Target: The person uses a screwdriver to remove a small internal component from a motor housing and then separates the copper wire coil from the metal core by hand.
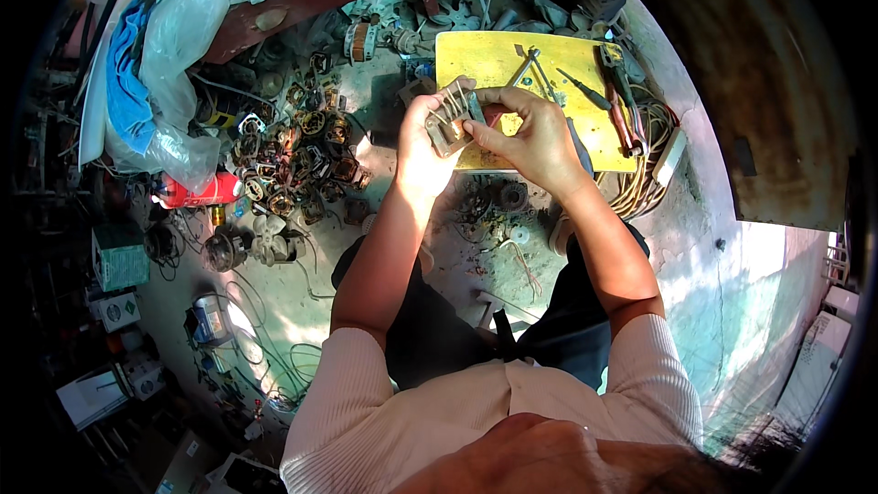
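Left hand: your fingers are curled shut around the left side of a small motor core, a squarish metal frame with wire loops sticking out.

Right hand: closed on the same piece, fingertips pinching its right edge.

Motor core: held up between both hands, above the near edge of the yellow board. It likely handles as dense and rigid for its size, with hard edges; the wires look thin and easily bent, so grip the metal frame, not the loops.

Around it: pliers and a screwdriver lie on the board, and a heap of similar cores covers the floor to your left.
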A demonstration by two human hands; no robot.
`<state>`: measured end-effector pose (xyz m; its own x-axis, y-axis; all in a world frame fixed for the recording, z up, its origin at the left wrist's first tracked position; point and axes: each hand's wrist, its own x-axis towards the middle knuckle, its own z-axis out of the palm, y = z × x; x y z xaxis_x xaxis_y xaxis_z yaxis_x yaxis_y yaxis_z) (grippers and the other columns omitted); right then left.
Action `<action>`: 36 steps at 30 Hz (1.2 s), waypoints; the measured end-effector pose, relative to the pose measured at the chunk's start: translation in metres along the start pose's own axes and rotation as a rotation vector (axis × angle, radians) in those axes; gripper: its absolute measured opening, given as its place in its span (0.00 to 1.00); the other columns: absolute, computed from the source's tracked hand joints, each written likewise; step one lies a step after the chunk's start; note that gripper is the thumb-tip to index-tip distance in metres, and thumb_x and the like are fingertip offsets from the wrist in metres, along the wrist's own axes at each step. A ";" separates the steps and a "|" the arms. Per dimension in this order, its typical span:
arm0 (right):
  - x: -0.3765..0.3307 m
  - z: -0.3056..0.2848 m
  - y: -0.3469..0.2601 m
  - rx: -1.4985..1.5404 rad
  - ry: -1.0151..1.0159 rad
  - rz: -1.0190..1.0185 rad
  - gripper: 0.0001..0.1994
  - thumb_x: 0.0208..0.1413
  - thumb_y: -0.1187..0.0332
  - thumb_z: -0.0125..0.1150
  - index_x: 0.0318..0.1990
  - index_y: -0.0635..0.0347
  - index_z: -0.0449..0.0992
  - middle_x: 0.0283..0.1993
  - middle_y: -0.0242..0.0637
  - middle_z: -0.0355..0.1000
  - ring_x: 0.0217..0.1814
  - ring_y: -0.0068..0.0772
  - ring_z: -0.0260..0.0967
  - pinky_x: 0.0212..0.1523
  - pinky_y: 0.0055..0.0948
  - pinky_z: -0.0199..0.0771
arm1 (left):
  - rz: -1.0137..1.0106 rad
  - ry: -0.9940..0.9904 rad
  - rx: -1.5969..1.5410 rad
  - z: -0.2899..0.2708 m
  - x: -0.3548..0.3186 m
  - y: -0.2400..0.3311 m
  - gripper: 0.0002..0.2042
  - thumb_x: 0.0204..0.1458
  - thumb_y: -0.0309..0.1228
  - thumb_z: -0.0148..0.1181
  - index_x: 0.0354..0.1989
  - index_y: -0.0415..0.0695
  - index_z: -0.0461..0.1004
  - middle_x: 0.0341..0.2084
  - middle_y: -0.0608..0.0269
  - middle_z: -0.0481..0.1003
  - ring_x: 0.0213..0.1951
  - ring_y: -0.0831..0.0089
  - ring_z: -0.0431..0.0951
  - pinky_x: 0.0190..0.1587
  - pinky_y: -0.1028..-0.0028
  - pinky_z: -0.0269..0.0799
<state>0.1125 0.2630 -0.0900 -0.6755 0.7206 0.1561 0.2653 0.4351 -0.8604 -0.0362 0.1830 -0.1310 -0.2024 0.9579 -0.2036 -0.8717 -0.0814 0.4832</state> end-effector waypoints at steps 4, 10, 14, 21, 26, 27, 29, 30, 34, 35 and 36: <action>-0.002 0.005 0.006 0.087 0.029 0.039 0.20 0.44 0.60 0.71 0.44 0.61 0.79 0.30 0.41 0.77 0.31 0.34 0.77 0.36 0.30 0.76 | 0.079 0.105 0.151 0.010 0.000 -0.005 0.24 0.59 0.37 0.39 0.58 0.32 0.65 0.49 0.53 0.73 0.49 0.63 0.74 0.53 0.64 0.71; -0.005 0.012 0.002 -0.087 0.083 -0.023 0.20 0.43 0.60 0.69 0.44 0.60 0.79 0.27 0.40 0.76 0.28 0.36 0.77 0.33 0.30 0.76 | 0.096 0.059 0.214 -0.003 0.002 -0.010 0.24 0.60 0.37 0.37 0.58 0.33 0.66 0.50 0.51 0.73 0.51 0.60 0.74 0.56 0.62 0.68; -0.005 0.015 0.004 -0.118 0.117 -0.066 0.20 0.43 0.61 0.68 0.44 0.61 0.79 0.26 0.41 0.76 0.27 0.38 0.76 0.31 0.32 0.76 | 0.083 0.036 0.186 -0.001 0.001 -0.009 0.23 0.60 0.36 0.36 0.57 0.33 0.67 0.49 0.51 0.73 0.49 0.59 0.75 0.57 0.62 0.68; -0.004 0.010 0.001 -0.134 0.102 -0.012 0.15 0.48 0.68 0.63 0.43 0.66 0.78 0.29 0.43 0.77 0.31 0.31 0.77 0.35 0.27 0.76 | 0.016 0.078 0.114 0.000 0.000 -0.008 0.24 0.59 0.37 0.37 0.55 0.33 0.68 0.48 0.50 0.74 0.50 0.58 0.74 0.56 0.60 0.69; 0.000 0.006 0.011 0.200 0.015 0.080 0.12 0.59 0.69 0.57 0.46 0.69 0.77 0.34 0.36 0.78 0.35 0.20 0.74 0.39 0.23 0.75 | -0.140 0.236 -0.113 0.015 0.000 0.008 0.25 0.56 0.38 0.37 0.56 0.33 0.68 0.50 0.48 0.73 0.55 0.53 0.71 0.60 0.49 0.65; 0.001 0.004 0.010 0.303 -0.017 0.113 0.13 0.61 0.68 0.57 0.47 0.69 0.76 0.35 0.34 0.77 0.36 0.18 0.72 0.40 0.22 0.74 | -0.145 0.269 -0.111 0.026 -0.005 0.012 0.26 0.56 0.38 0.36 0.57 0.34 0.68 0.53 0.47 0.71 0.57 0.51 0.69 0.62 0.43 0.59; 0.003 -0.001 0.003 0.482 -0.123 0.179 0.17 0.64 0.62 0.56 0.50 0.69 0.74 0.37 0.30 0.75 0.40 0.15 0.69 0.44 0.21 0.71 | -0.173 0.134 -0.175 0.017 -0.005 0.015 0.26 0.56 0.38 0.36 0.58 0.35 0.67 0.54 0.46 0.70 0.57 0.50 0.69 0.63 0.42 0.57; 0.004 0.001 0.006 0.560 -0.175 0.166 0.17 0.64 0.62 0.57 0.49 0.69 0.74 0.38 0.31 0.75 0.39 0.16 0.70 0.43 0.20 0.73 | -0.186 0.065 -0.207 0.014 -0.005 0.017 0.26 0.57 0.39 0.36 0.58 0.35 0.67 0.55 0.46 0.70 0.58 0.50 0.68 0.63 0.41 0.56; 0.004 0.005 0.011 0.723 -0.323 0.174 0.17 0.63 0.61 0.58 0.48 0.69 0.75 0.37 0.29 0.75 0.37 0.15 0.70 0.42 0.18 0.74 | -0.231 0.046 -0.157 0.008 -0.006 0.020 0.28 0.59 0.40 0.34 0.62 0.36 0.63 0.56 0.45 0.69 0.60 0.47 0.66 0.63 0.40 0.55; 0.003 0.004 0.009 0.693 -0.326 0.188 0.17 0.63 0.61 0.58 0.46 0.69 0.75 0.36 0.30 0.75 0.36 0.15 0.70 0.42 0.18 0.74 | -0.235 0.074 -0.135 0.009 -0.006 0.020 0.28 0.60 0.42 0.35 0.62 0.35 0.63 0.56 0.45 0.68 0.60 0.48 0.66 0.63 0.41 0.55; 0.003 0.003 0.009 0.664 -0.328 0.203 0.16 0.63 0.61 0.58 0.45 0.68 0.76 0.36 0.30 0.75 0.36 0.14 0.70 0.42 0.18 0.73 | -0.238 0.103 -0.114 0.011 -0.006 0.020 0.29 0.61 0.44 0.35 0.63 0.35 0.62 0.57 0.45 0.68 0.60 0.48 0.66 0.63 0.42 0.56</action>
<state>0.1104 0.2672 -0.0989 -0.8550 0.5091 -0.0986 0.0069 -0.1789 -0.9838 -0.0474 0.1788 -0.1105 -0.0252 0.9213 -0.3880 -0.9434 0.1065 0.3142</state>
